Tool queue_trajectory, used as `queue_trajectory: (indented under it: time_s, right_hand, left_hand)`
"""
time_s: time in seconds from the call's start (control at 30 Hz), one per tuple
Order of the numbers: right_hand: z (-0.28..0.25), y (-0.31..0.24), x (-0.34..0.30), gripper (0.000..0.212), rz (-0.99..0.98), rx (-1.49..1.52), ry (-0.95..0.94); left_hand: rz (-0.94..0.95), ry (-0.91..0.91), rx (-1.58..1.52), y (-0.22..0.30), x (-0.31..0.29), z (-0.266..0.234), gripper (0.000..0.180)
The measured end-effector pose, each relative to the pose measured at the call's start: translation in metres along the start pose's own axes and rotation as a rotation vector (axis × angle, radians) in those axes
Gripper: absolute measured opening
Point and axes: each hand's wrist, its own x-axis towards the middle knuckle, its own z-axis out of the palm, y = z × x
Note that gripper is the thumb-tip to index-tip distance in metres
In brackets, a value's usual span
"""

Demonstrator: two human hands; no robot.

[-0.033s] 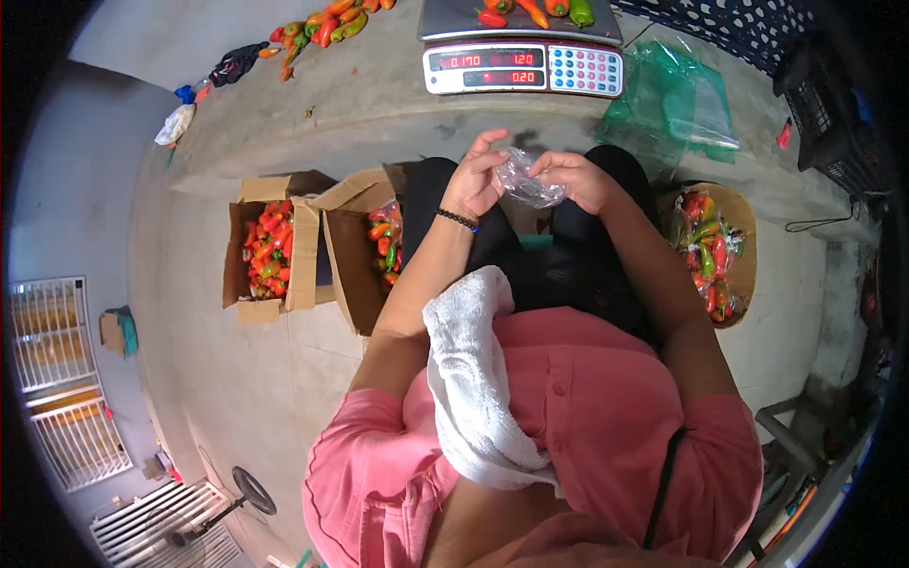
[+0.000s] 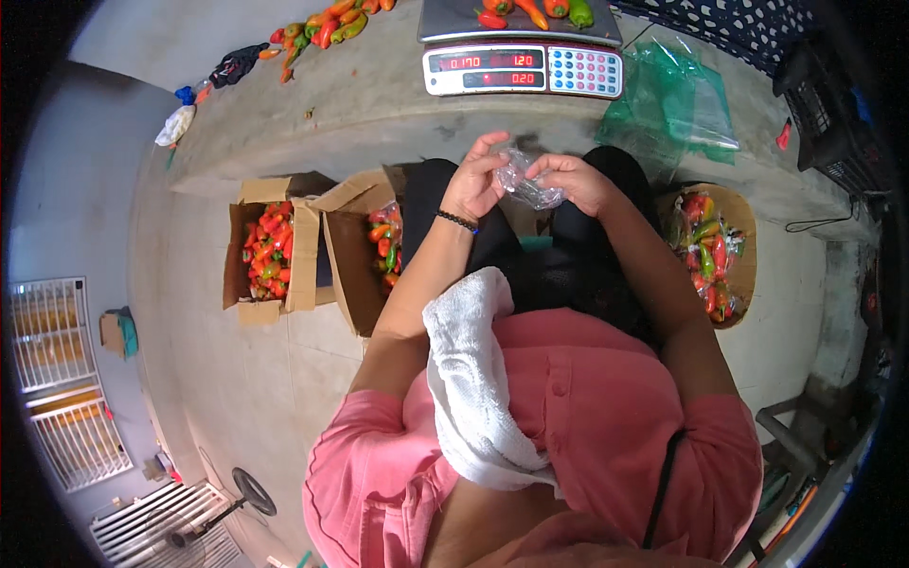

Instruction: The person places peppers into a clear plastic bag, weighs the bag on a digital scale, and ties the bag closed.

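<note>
Between my two hands, over my lap, is a crumpled clear plastic bag (image 2: pixel 533 188). My left hand (image 2: pixel 473 182) pinches its left side, with the index finger raised. My right hand (image 2: pixel 578 183) has thumb and fingers closed on the bag's right side. Just beyond them a digital scale (image 2: pixel 485 59) with a lit red display and a keypad stands on the concrete ledge. Several red, orange and green peppers (image 2: pixel 533 13) lie on its pan, partly cut off by the frame's top edge.
Cardboard boxes of peppers stand left (image 2: pixel 233 260) and nearer my left leg (image 2: pixel 352 270); another box (image 2: pixel 745 222) of bagged peppers is at right. Green plastic bags (image 2: pixel 663 109) lie right of the scale, near a black crate (image 2: pixel 822 118). Loose peppers (image 2: pixel 327 24) sit at the ledge's far left.
</note>
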Motion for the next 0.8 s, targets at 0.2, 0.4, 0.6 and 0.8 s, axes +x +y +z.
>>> queue_trajectory:
  time_s: [0.2,0.4,0.6,0.8]
  right_hand:
    - [0.001,-0.003,0.001,0.033,-0.056,0.043,0.019]
    - [0.005,-0.01,-0.001,0.035,-0.053,0.178,0.051]
    - [0.007,-0.012,-0.002,0.032,-0.045,0.193,0.076]
    - [0.007,-0.011,-0.003,0.032,-0.058,0.194,0.054]
  left_hand:
    - [-0.047,0.039,0.221,-0.001,0.0,0.003,0.029]
    - [-0.038,0.068,0.302,-0.004,0.001,0.007,0.028]
    - [-0.039,0.064,0.332,-0.006,0.0,0.001,0.028]
    - [-0.031,0.072,0.332,-0.007,0.001,0.004,0.029]
